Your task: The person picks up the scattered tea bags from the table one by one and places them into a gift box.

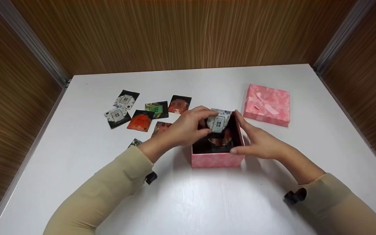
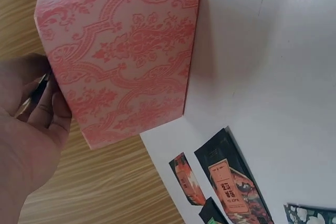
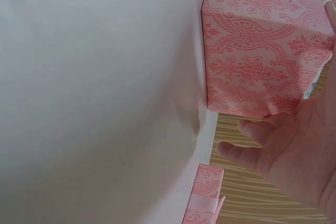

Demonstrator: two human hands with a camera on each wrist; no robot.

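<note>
My left hand (image 1: 188, 127) pinches a black-and-white tea sachet (image 1: 219, 121) between thumb and fingers, over the mouth of an open pink box (image 1: 217, 160). Inside the box, a dark sachet with a reddish-brown label (image 1: 222, 139) lies partly hidden below the held one. My right hand (image 1: 264, 142) holds the box by its right side, thumb at the near corner and index finger by the far one. Two of its fingers (image 3: 252, 145) stretch out past the patterned wall (image 3: 252, 66) in the right wrist view. From the left wrist, the box wall (image 2: 126, 56) covers the held sachet.
A pink lid with a ribbon bow (image 1: 268, 104) lies at the back right. Several sachets are spread to the left, among them an orange one (image 1: 140, 120), a green one (image 1: 157, 109) and a red one (image 1: 179, 104). Wood-grain panels (image 1: 188, 36) enclose the white table (image 1: 162, 209).
</note>
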